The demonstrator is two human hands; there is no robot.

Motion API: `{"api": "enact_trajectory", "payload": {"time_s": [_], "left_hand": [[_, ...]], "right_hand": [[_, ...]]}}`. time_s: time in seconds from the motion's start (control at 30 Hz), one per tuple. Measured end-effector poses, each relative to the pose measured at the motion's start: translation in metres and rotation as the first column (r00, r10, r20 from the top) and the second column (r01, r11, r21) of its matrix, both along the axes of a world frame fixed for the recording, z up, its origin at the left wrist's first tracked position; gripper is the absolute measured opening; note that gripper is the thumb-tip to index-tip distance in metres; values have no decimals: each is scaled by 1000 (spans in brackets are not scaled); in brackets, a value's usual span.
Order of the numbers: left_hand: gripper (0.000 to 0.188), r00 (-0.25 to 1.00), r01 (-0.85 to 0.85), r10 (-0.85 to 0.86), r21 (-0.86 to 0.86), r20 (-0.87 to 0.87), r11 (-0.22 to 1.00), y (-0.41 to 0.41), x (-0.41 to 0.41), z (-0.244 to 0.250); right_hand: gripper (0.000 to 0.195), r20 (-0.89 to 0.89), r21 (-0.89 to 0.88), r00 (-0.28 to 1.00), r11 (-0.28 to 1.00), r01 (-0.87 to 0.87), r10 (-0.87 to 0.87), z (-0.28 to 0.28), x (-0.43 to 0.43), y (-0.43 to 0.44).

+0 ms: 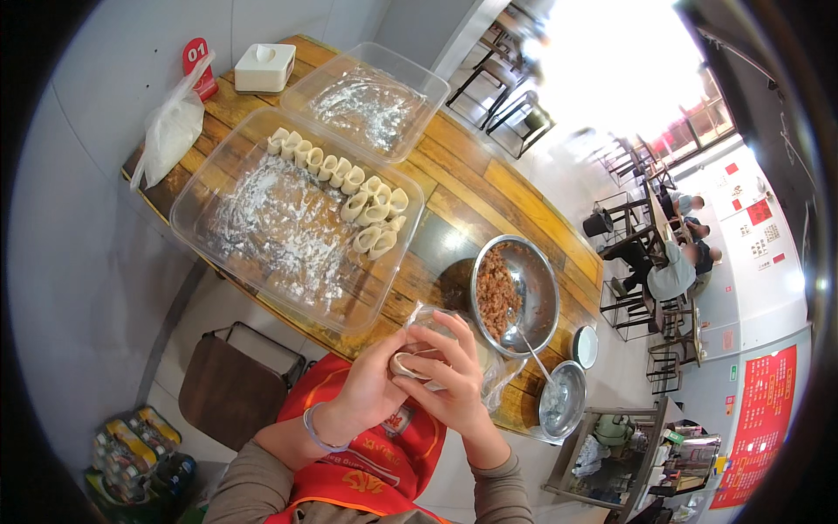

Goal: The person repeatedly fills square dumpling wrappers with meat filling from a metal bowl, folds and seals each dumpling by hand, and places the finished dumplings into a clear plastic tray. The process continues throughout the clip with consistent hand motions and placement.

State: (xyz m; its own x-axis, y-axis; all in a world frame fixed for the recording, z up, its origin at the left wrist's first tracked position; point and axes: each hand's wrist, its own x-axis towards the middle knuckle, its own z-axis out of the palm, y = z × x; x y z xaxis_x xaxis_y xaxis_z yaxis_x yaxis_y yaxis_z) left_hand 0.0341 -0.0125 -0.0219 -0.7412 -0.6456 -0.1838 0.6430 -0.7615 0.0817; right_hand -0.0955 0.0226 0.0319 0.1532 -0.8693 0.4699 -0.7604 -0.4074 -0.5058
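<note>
My left hand [376,380], with a bracelet on its wrist, and my right hand [452,373] meet over the table's near edge, both on a folded dumpling [407,367] that their fingers partly hide. Beyond them lies a clear plastic bag [504,380], its contents mostly covered by my hands. A steel bowl [540,281] of minced filling [495,288] stands just past my right hand, with a utensil handle leaning over its rim. Farther left, shaped dumplings [353,206] stand in rows along one side of a floured clear plastic tray [216,265].
A second floured tray [422,82] adjoins the first. A tied white bag [171,141], a tissue box [264,69] and a red number stand [198,59] sit at the far left. Small bowls [563,399] [585,347] stand at the right end. A chair [229,386] is below the table; people [674,268] sit farther off.
</note>
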Motion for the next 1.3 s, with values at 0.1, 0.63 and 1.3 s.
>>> {"api": "enact_trajectory", "payload": {"time_s": [0.1, 0.63, 1.3], "left_hand": [[31, 999, -36, 36, -13, 14, 999, 3, 0, 1], [32, 981, -79, 104, -150, 165, 985, 9, -6, 6], [33, 946, -223, 244, -119, 211, 967, 15, -10, 10]], "right_hand": [[24, 28, -10, 999, 1000, -17, 17, -2, 1, 0], [21, 46, -50, 999, 998, 31, -29, -10, 2, 3], [21, -257, 64, 966, 998, -12, 28, 10, -1, 5]]}}
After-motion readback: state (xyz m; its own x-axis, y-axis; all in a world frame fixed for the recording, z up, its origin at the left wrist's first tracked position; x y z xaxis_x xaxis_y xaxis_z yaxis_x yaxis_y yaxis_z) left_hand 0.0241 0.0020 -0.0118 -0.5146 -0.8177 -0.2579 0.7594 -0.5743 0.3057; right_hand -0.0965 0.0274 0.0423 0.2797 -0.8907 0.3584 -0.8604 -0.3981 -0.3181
